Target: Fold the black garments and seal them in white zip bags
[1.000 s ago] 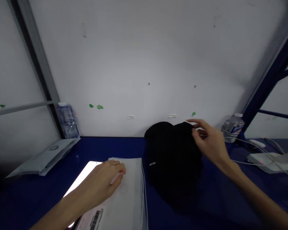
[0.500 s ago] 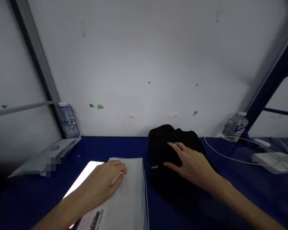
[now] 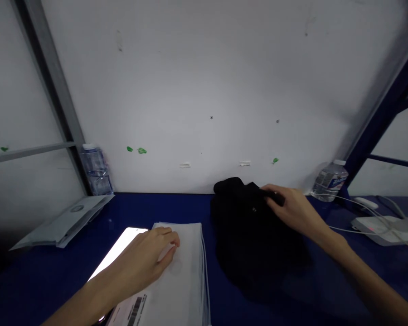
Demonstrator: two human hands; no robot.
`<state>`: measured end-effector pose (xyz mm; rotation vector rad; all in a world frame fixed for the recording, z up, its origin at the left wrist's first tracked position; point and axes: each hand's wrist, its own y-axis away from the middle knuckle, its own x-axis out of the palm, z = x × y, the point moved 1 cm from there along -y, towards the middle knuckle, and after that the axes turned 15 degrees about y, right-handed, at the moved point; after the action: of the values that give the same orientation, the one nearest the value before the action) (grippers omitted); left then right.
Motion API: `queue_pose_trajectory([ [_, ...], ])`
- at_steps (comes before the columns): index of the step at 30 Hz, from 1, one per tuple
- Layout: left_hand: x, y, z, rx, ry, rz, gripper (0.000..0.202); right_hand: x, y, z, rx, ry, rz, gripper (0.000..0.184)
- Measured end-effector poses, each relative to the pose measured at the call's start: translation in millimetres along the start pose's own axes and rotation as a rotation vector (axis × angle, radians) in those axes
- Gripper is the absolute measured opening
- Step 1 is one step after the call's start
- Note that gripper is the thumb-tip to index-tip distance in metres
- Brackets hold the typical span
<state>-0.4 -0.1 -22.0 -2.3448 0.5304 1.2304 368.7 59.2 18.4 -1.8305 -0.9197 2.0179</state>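
A soft black folded garment point(image 3: 258, 244) lies on the blue table, bunched up against the wall. My right hand point(image 3: 289, 206) pinches its upper right edge between thumb and fingers. To the left, my left hand point(image 3: 156, 249) rests loosely on a stack of white plastic mailing bags point(image 3: 187, 276), fingers slightly curled and thumb apart, gripping nothing. A barcode label point(image 3: 136, 308) shows on the near end of the stack. Beside it, partly under my left forearm, lies a phone point(image 3: 122, 246) with a bright white screen.
Grey envelopes point(image 3: 68, 217) lie at the left near a clear bottle point(image 3: 97, 170). On the right stand another labelled bottle point(image 3: 331, 181) and a white power strip point(image 3: 377, 231) with loose cables. A white wall point(image 3: 197, 90) closes off the back of the table.
My right hand has moved from lying over the garment's middle to its upper right edge and closed on the cloth. The printed word on it no longer shows. My left hand stays put.
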Motion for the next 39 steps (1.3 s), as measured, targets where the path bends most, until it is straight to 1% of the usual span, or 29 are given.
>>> queue_pose_trajectory([
  [1,-0.2,0,0,0.003,-0.004,-0.002,0.028,-4,-3,-4,0.046,-0.059,-0.035,0.033],
  [3,-0.6,1,0,0.004,-0.012,-0.008,0.028,-11,-10,-6,0.138,-0.230,-0.100,0.031],
  [5,-1.4,1,-1,0.003,-0.016,-0.022,0.027,-15,-19,0,0.183,-0.436,-0.132,0.025],
  [6,-1.9,1,-2,0.000,-0.015,-0.029,0.026,-16,-24,7,0.179,-0.536,-0.130,0.025],
  [7,-2.5,0,-3,-0.006,-0.013,-0.037,0.026,-17,-29,15,0.133,-0.621,-0.104,0.030],
  [9,-3.7,-1,-4,-0.024,-0.007,-0.054,0.025,-15,-36,33,-0.021,-0.703,0.023,0.047],
  [11,-4.8,-1,-4,-0.041,-0.002,-0.080,0.026,-11,-38,48,-0.170,-0.640,0.068,0.055],
  [13,-5.7,-2,-4,-0.055,-0.003,-0.107,0.026,-4,-34,56,-0.254,-0.464,0.099,0.050],
  [15,-6.2,-3,-5,-0.057,-0.002,-0.118,0.026,5,-25,55,-0.257,-0.248,0.102,0.039],
  [17,-6.0,-3,-6,-0.057,0.001,-0.105,0.028,17,-13,49,-0.212,-0.021,0.097,0.033],
  [18,-5.6,-3,-7,-0.056,0.002,-0.093,0.028,22,-7,44,-0.186,0.025,0.095,0.032],
  [21,-2.7,-1,-6,-0.048,0.015,-0.043,0.028,37,5,33,-0.128,0.071,0.097,0.032],
  [22,-1.4,1,-5,-0.037,0.028,-0.019,0.026,41,7,31,-0.125,0.063,0.104,0.027],
  [24,1.2,4,-3,-0.006,0.061,0.030,0.023,46,7,29,-0.141,0.021,0.124,0.009],
  [25,2.1,5,-2,0.006,0.074,0.052,0.023,47,6,29,-0.154,-0.009,0.129,0.005],
  [27,3.2,7,-2,0.016,0.084,0.089,0.030,47,2,29,-0.161,-0.069,0.113,0.014],
  [28,3.3,8,-2,0.011,0.079,0.106,0.035,45,-1,29,-0.147,-0.096,0.084,0.016],
  [30,3.6,10,-2,-0.016,0.059,0.154,0.048,38,-8,25,-0.074,-0.142,-0.021,0.015],
  [33,5.0,11,0,-0.052,0.043,0.210,0.061,17,-17,15,0.107,-0.199,-0.263,0.012],
  [35,6.6,11,2,-0.049,0.051,0.209,0.062,-1,-18,11,0.205,-0.228,-0.442,0.013],
  [37,8.1,11,4,-0.035,0.063,0.195,0.062,-21,-14,11,0.256,-0.260,-0.613,0.014],
  [38,8.6,10,5,-0.032,0.067,0.191,0.062,-30,-11,12,0.253,-0.263,-0.647,0.013],
  [39,8.8,10,5,-0.032,0.070,0.189,0.061,-37,-7,13,0.235,-0.256,-0.642,0.012],
])
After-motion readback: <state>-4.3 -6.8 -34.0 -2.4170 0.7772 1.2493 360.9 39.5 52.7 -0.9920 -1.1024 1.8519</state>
